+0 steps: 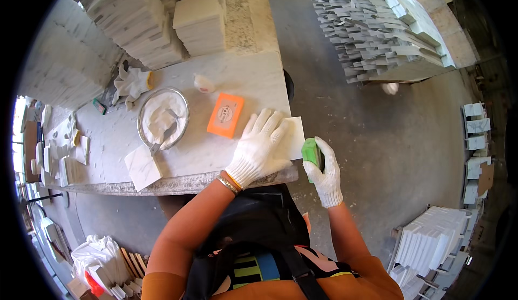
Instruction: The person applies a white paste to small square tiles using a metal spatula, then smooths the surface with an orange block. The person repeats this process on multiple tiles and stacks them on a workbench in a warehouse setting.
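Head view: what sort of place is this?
Probably a stone or tile workshop: tall stacks of pale tiles stand on the bench, more thin pieces are piled beyond the floor, and the gloved right hand holds a green block beside a white tile.

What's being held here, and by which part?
The right hand holds a green block by its sides; the left hand lies flat on a white tile.
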Available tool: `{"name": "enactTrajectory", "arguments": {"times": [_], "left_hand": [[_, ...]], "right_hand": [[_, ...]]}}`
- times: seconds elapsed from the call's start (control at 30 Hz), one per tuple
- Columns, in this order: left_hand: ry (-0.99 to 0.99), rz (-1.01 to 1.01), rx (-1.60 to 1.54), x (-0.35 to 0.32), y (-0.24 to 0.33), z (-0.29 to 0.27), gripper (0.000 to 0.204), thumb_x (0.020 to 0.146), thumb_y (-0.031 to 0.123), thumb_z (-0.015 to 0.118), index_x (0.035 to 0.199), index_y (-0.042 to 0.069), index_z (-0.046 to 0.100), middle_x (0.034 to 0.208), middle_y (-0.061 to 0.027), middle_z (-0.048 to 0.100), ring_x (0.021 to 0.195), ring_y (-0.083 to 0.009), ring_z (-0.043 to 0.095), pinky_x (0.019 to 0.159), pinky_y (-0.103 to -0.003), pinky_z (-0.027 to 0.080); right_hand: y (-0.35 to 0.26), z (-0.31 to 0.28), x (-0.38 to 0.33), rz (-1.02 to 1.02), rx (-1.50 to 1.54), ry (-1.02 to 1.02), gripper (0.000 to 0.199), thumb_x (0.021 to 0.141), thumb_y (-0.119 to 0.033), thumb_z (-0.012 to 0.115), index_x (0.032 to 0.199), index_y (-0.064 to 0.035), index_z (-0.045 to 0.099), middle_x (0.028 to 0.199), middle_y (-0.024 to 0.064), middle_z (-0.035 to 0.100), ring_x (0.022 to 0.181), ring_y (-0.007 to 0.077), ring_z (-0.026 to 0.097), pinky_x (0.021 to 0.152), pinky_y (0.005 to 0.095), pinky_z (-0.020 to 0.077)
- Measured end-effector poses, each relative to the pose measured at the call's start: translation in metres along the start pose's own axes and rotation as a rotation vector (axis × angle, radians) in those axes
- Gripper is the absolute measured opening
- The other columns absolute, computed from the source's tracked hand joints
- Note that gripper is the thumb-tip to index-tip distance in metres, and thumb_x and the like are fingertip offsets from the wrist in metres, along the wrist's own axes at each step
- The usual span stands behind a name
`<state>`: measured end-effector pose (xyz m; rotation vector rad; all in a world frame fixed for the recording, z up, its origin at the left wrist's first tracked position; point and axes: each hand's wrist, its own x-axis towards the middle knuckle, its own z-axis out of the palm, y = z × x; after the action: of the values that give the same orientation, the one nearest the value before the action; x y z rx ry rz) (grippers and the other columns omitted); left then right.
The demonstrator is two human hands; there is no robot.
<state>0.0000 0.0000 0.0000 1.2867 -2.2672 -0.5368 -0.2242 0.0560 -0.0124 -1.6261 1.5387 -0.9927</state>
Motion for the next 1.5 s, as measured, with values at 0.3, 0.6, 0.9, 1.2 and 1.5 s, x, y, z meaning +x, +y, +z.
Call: {"name": "enactTrajectory", "arguments": {"times": [0.3, 0.6, 0.9, 1.2, 1.5], "left_hand": [[0.034, 0.052, 0.063, 0.005, 0.002, -0.002, 0.089, 0.060, 0.036, 0.086, 0.137, 0.010, 0.051, 0.142, -0.0136, 0.049, 0.138, -0.0374, 0.041, 0.114, -0.056, 0.034], [0.039, 0.025, 0.040, 0.005, -0.002, -0.003, 0.084, 0.059, 0.033, 0.086, 0.132, 0.008, 0.054, 0.138, -0.0122, 0.051, 0.135, -0.0366, 0.042, 0.113, -0.053, 0.034], [0.091, 0.074, 0.055, 0.009, 0.004, -0.002, 0.079, 0.061, 0.033, 0.082, 0.131, 0.008, 0.055, 0.135, -0.0128, 0.053, 0.131, -0.0365, 0.046, 0.110, -0.055, 0.037], [0.113, 0.029, 0.048, 0.002, -0.002, 0.001, 0.085, 0.059, 0.032, 0.083, 0.134, 0.008, 0.052, 0.131, -0.0135, 0.054, 0.128, -0.0369, 0.048, 0.111, -0.052, 0.037], [0.141, -0.095, -0.051, -0.039, 0.009, -0.014, 0.092, 0.058, 0.034, 0.085, 0.139, 0.009, 0.049, 0.131, -0.0161, 0.053, 0.127, -0.0391, 0.049, 0.105, -0.050, 0.041]], "right_hand": [[0.001, 0.038, 0.133, -0.118, 0.017, 0.150, 0.060, 0.087, -0.029, 0.074, 0.139, -0.0063, 0.056, 0.132, 0.0182, 0.060, 0.121, 0.0309, 0.059, 0.105, 0.0376, 0.0456], [-0.002, 0.005, -0.004, -0.019, 0.028, 0.030, 0.061, 0.085, -0.020, 0.075, 0.140, -0.0022, 0.054, 0.133, 0.0150, 0.059, 0.123, 0.0259, 0.058, 0.106, 0.0375, 0.0449], [0.004, 0.038, 0.171, -0.139, -0.141, 0.017, 0.064, 0.086, -0.040, 0.071, 0.139, -0.0065, 0.057, 0.132, 0.0192, 0.062, 0.122, 0.0303, 0.060, 0.104, 0.0385, 0.0463], [-0.058, 0.069, 0.220, -0.097, 0.048, -0.150, 0.073, 0.093, -0.058, 0.058, 0.141, -0.0027, 0.054, 0.140, 0.0216, 0.058, 0.134, 0.0327, 0.052, 0.111, 0.0391, 0.0399], [-0.041, 0.003, 0.091, 0.290, 0.179, -0.150, 0.061, 0.098, -0.049, 0.059, 0.139, -0.0039, 0.058, 0.121, 0.0105, 0.068, 0.097, 0.0152, 0.065, 0.076, 0.0298, 0.0521]]}}
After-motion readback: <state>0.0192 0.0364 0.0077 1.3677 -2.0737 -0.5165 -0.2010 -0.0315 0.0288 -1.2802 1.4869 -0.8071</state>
